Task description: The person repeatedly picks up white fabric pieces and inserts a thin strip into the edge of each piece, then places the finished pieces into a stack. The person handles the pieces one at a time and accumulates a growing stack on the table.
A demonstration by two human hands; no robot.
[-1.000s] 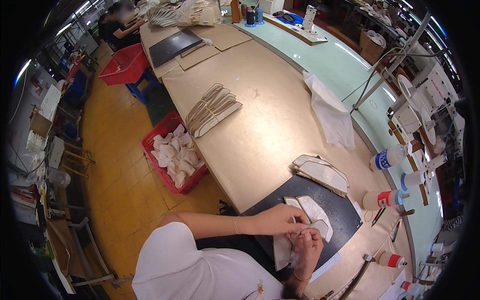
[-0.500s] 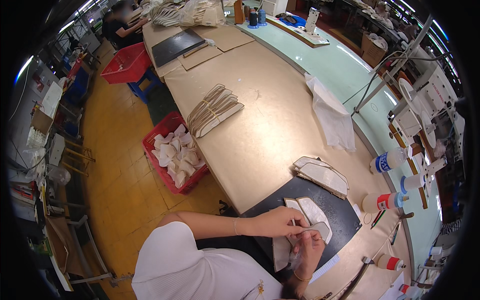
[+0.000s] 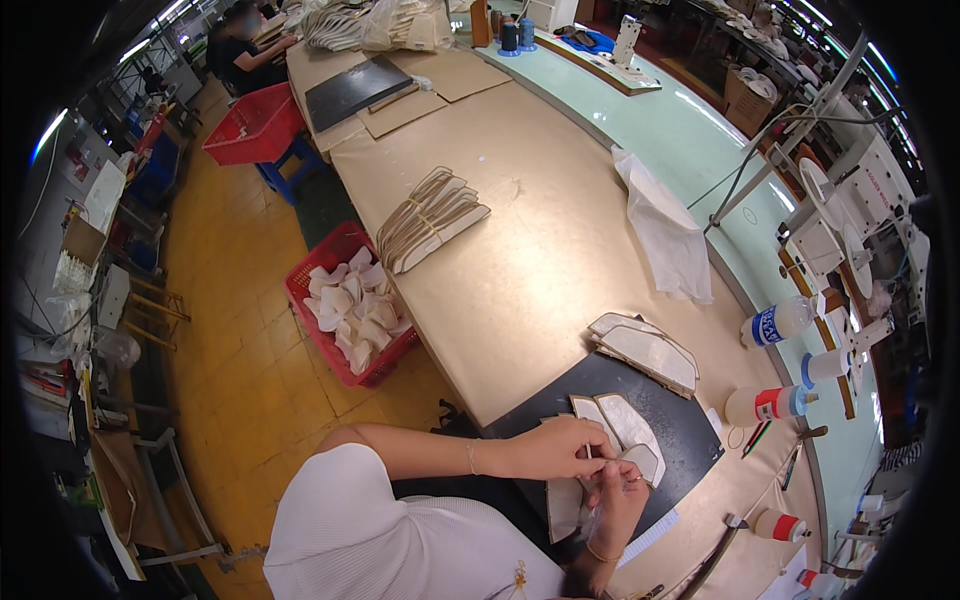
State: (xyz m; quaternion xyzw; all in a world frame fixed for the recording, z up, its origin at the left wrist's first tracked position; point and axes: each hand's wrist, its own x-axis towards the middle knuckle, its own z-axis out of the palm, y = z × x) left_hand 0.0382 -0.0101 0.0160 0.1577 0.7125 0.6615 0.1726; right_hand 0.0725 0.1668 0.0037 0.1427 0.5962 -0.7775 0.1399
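Note:
Both hands are close together over a black board (image 3: 690,425) at the table's near side. My left hand (image 3: 565,447) pinches the edge of a thin pale cut piece (image 3: 645,463) with dark edging. Just beside it, my right hand (image 3: 618,500) closes on the same piece from below, its fingertips almost meeting the left ones. Some of the piece is hidden by the fingers. Beyond the hands, similar pale panels (image 3: 628,422) lie on the board. Another panel (image 3: 565,505) lies under my left wrist. A small stack of panels (image 3: 648,352) rests at the board's far edge.
A banded bundle of panels (image 3: 430,220) lies farther up the table. Left of the table is a red basket (image 3: 300,290) of pale pieces. Bottles (image 3: 765,405), pencils (image 3: 757,438) and a brush (image 3: 720,550) line the right side. A plastic sheet (image 3: 665,230) lies beyond.
The held piece has tilted and shows less of its surface between my hands. My fingers have shifted slightly; both hands stay in nearly the same place.

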